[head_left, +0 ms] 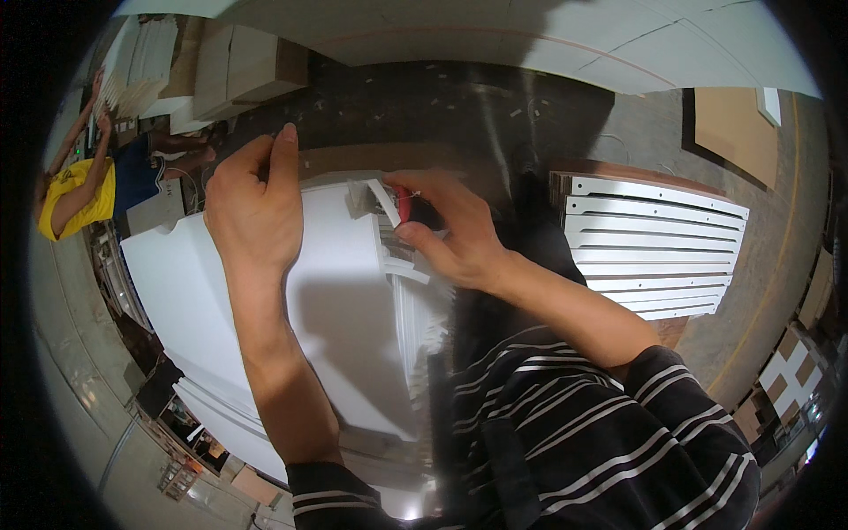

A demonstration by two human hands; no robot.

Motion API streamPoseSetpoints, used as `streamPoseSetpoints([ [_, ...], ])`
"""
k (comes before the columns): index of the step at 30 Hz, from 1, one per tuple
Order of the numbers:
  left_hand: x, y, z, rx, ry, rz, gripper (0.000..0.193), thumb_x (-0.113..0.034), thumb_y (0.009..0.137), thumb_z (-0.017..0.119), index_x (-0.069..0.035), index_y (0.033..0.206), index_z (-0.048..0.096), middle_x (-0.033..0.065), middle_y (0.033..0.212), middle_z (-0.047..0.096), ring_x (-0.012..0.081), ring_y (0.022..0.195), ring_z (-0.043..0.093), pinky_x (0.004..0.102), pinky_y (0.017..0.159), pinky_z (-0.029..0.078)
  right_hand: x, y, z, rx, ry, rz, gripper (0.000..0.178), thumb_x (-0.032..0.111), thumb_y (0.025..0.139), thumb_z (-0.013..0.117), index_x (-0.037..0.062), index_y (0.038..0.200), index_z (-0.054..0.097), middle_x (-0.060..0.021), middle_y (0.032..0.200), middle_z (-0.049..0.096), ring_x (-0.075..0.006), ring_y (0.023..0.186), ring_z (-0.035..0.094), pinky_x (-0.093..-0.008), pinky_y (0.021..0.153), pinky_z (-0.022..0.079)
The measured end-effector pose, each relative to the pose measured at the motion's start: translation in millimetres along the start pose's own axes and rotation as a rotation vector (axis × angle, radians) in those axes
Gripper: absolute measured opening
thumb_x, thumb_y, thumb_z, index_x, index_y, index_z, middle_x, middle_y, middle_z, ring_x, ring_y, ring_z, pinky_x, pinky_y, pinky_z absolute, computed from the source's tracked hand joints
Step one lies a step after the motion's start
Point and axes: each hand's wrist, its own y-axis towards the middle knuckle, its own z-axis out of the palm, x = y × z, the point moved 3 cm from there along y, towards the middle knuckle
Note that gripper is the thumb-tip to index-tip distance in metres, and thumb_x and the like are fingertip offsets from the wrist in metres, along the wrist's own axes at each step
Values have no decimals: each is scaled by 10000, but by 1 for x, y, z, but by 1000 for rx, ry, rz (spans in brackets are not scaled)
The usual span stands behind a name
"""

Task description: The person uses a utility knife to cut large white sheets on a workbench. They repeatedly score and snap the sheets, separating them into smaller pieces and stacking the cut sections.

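A large white panel (344, 265) lies on top of a stack before me, and more white panel edges (411, 318) show along its right side. Over the panel's far part is my left hand (256, 203), fingers curled in and thumb pointing away from me; whatever its fingers may hold is hidden. At the far right corner, my right hand (455, 225) is closed on a small red hand tool (403, 203), thumb and fingers on either side of it. This tool is up against a short white raised piece (382, 200) at the corner. Its exact kind is blurred.
To the right stands a stack of white slotted strips (654, 252). Brown board (733, 128) leans or lies beyond it. A pale large surface (530, 35) spans the far side. At the left, a person in a yellow top (79, 199) handles stacked boards (137, 66) beside cartons (252, 71).
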Motion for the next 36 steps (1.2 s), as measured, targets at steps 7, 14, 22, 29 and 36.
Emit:
streamPoseSetpoints([
  [7,-1,-1,0,4,-4,8,427,-361,1010,612,-1,790,682,144,653,596,271,593,523,391,616,425,2,-1,2,15,38,45,456,226,918,723,13,1312,638,-169,1117,678,-322,975,659,-365,892,523],
  [14,-1,0,-2,15,41,34,408,-339,999,596,7,795,671,168,653,590,304,595,523,404,622,429,2,-3,7,-10,32,28,455,287,951,676,-23,1282,639,-186,1018,658,-336,884,645,-372,810,523],
  [22,1,0,-1,16,15,33,407,-328,993,590,7,769,649,166,644,578,295,581,501,398,614,416,2,-7,12,-61,88,16,444,292,960,662,-42,1252,637,-182,982,643,-338,840,629,-368,778,514],
  [29,-2,0,-1,19,7,4,409,-325,988,597,13,761,638,145,627,564,251,569,489,384,602,407,-3,-12,14,-37,73,66,467,370,984,652,-25,1232,641,-174,994,652,-328,833,629,-362,773,514],
  [36,-1,0,0,10,-2,-12,396,-317,984,602,8,762,639,147,631,568,259,576,497,384,607,414,-5,-15,15,-58,101,64,470,391,997,643,-6,1248,643,-162,954,630,-324,817,626,-359,763,511],
])
